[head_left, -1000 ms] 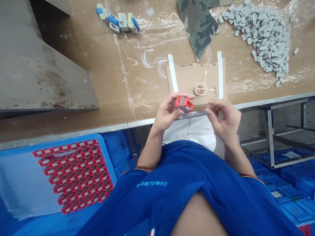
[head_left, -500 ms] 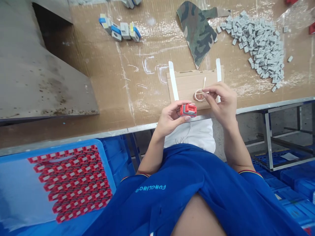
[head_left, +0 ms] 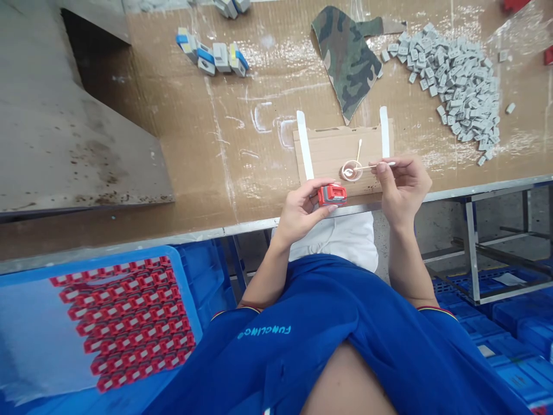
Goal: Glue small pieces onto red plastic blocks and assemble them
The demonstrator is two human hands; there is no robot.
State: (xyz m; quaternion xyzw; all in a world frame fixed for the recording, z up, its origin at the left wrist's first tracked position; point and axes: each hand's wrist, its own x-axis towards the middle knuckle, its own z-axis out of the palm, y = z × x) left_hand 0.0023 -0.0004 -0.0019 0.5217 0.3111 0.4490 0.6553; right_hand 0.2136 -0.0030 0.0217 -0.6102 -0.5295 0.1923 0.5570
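Between the thumb and fingers of my left hand [head_left: 300, 212] is a small red and grey plastic part [head_left: 332, 195], held over the table's front edge. My right hand [head_left: 405, 187] pinches a cotton swab [head_left: 370, 167] that points left. The swab's left tip is at a small round cup [head_left: 351, 171]; whether it touches the contents I cannot tell. A second cotton swab [head_left: 359, 151] leans from the cup's far rim. Under the cup lies a piece of cardboard [head_left: 326, 147] with white tape strips at both sides.
Small grey blocks [head_left: 464, 86] are heaped at the far right, beside a camouflage cloth [head_left: 348, 60]. Several grey blocks with blue and yellow [head_left: 220, 56] stand far left. A metal housing [head_left: 112, 144] borders the table. Below left, a blue tray [head_left: 184, 271] holds rows of red parts [head_left: 133, 314].
My right hand has moved right, away from the cup, and now grips the swab farther from it. The red and grey part stays in my left hand, almost unmoved.
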